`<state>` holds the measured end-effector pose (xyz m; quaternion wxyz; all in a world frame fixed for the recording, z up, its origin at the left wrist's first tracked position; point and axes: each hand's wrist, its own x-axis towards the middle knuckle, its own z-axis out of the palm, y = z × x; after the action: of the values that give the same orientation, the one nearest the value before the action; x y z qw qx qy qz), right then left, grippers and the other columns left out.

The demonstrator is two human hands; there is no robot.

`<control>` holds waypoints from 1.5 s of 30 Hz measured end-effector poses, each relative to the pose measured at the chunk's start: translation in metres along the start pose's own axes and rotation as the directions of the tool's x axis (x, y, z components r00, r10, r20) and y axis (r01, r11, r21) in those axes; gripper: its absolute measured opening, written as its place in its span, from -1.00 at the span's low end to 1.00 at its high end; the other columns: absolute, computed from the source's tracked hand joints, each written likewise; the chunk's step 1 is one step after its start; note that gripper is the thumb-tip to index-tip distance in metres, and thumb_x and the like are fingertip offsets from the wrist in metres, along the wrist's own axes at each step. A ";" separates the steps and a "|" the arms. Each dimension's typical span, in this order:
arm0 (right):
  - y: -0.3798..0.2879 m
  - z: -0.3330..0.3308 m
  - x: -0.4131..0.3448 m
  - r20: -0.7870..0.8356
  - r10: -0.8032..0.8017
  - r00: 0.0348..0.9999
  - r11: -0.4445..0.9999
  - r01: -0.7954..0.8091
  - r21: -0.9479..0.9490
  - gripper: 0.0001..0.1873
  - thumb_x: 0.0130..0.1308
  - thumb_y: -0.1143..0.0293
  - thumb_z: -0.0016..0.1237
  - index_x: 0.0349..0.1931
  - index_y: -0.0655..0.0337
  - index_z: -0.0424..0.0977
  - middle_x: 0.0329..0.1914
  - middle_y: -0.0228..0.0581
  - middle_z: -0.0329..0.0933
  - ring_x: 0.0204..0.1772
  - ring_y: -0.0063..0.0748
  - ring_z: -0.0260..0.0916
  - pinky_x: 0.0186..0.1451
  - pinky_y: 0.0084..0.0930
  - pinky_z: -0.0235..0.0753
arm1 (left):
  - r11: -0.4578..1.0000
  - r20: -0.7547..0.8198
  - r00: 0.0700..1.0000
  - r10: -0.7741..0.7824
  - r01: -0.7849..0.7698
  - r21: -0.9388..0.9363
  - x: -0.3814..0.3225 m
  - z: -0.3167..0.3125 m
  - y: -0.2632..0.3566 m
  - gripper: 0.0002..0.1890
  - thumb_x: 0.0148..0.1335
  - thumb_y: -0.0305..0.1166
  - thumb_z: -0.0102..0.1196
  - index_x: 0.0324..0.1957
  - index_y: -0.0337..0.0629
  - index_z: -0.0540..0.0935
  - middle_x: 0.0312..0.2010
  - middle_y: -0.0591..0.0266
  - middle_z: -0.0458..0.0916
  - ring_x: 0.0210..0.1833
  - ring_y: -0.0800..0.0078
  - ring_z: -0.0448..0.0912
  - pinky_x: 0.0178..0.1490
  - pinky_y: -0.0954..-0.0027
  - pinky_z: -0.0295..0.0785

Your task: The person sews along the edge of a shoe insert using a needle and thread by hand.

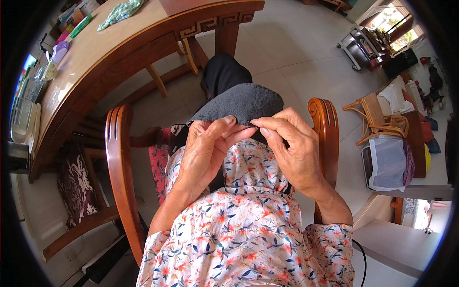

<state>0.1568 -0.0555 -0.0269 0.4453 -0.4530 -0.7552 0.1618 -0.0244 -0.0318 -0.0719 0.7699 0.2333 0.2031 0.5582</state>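
A dark grey fabric piece [244, 102], shaped like a shoe insole with stitches along its rim, lies above my lap. My left hand [209, 143] grips its near edge, thumb on top and fingers underneath. At that same edge, the thumb and forefinger of my right hand [294, 143] pinch a thin needle [251, 123]. The needle's tip is close to the left fingertips; whether it pierces the fabric is too small to tell. Any thread is hard to make out.
Carved wooden armrests, left [118, 172] and right [327, 143], flank me. A long wooden table [104, 46] with a patterned cloth [120, 14] stands at the upper left. To the right are a rattan chair [380, 118] and a wheeled cart [360, 46] on the tiled floor [297, 71].
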 end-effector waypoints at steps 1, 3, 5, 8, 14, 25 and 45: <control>0.000 0.000 0.000 0.001 0.002 1.000 1.000 -0.002 -0.003 -0.78 0.23 0.71 0.10 -0.12 0.33 0.62 -0.34 -0.24 0.48 -0.36 -0.44 0.50 -0.34 -0.51 0.51 | 1.000 0.000 1.000 -0.001 0.001 0.001 0.000 0.000 0.000 -0.73 0.36 -0.46 0.13 -0.42 -0.50 0.66 -0.40 0.07 0.69 -0.14 0.12 0.74 0.09 0.28 0.65; -0.001 0.000 0.000 0.002 0.002 1.000 1.000 -0.002 -0.011 -0.78 0.22 0.72 0.09 -0.12 0.33 0.62 -0.34 -0.23 0.48 -0.36 -0.43 0.50 -0.34 -0.50 0.51 | 1.000 0.005 1.000 0.003 -0.003 0.011 0.000 0.000 0.000 -0.73 0.36 -0.45 0.13 -0.41 -0.51 0.66 -0.40 0.06 0.69 -0.14 0.11 0.74 0.09 0.29 0.64; -0.002 -0.001 0.001 0.004 0.001 1.000 1.000 -0.001 -0.022 -0.78 0.22 0.72 0.08 -0.13 0.34 0.62 -0.34 -0.22 0.48 -0.36 -0.41 0.51 -0.34 -0.49 0.51 | 0.999 0.011 1.000 0.013 -0.013 0.036 0.000 0.000 0.000 -0.73 0.36 -0.45 0.13 -0.41 -0.52 0.66 -0.39 0.06 0.69 -0.14 0.11 0.74 0.09 0.29 0.64; -0.004 -0.003 0.001 0.018 0.012 1.000 1.000 -0.012 -0.024 -0.78 0.22 0.73 0.08 -0.14 0.35 0.61 -0.33 -0.20 0.49 -0.36 -0.39 0.51 -0.34 -0.49 0.51 | 0.997 0.025 0.999 0.031 -0.033 0.066 -0.002 0.001 0.000 -0.70 0.37 -0.43 0.12 -0.39 -0.56 0.66 -0.39 0.02 0.70 -0.15 0.12 0.74 0.10 0.29 0.63; -0.004 -0.003 0.003 0.022 0.002 1.000 0.999 -0.002 -0.034 -0.82 0.22 0.73 0.06 -0.18 0.35 0.60 -0.32 -0.19 0.50 -0.34 -0.34 0.54 -0.31 -0.45 0.53 | 0.994 0.027 0.999 0.025 -0.027 0.105 -0.001 0.004 0.002 -0.72 0.35 -0.47 0.10 -0.36 -0.62 0.64 -0.41 -0.09 0.69 -0.15 0.12 0.74 0.10 0.26 0.63; 0.004 -0.003 0.005 0.030 0.122 0.992 0.986 -0.125 0.115 -0.93 0.27 0.62 0.11 -0.27 0.30 0.62 -0.36 -0.27 0.54 -0.32 -0.43 0.54 -0.29 -0.53 0.49 | 0.997 0.009 0.999 -0.031 0.030 0.073 -0.003 0.004 0.005 -0.82 0.29 -0.56 0.14 -0.30 -0.62 0.65 -0.32 -0.12 0.69 -0.16 0.10 0.74 0.06 0.28 0.64; 0.012 0.004 -0.002 0.100 0.297 0.950 0.895 -0.313 0.318 -0.98 0.29 0.56 0.14 -0.31 0.30 0.58 -0.36 -0.35 0.50 -0.30 -0.58 0.45 -0.24 -0.59 0.43 | 0.995 0.010 0.997 -0.072 0.071 0.072 -0.003 0.007 0.005 -0.88 0.22 -0.58 0.21 -0.32 -0.53 0.67 -0.35 0.01 0.71 -0.26 0.31 0.72 0.08 0.22 0.66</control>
<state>0.1607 -0.0497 -0.0377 0.4655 -0.4808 -0.6474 0.3648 -0.0256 -0.0341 -0.0633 0.7819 0.2566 0.2265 0.5211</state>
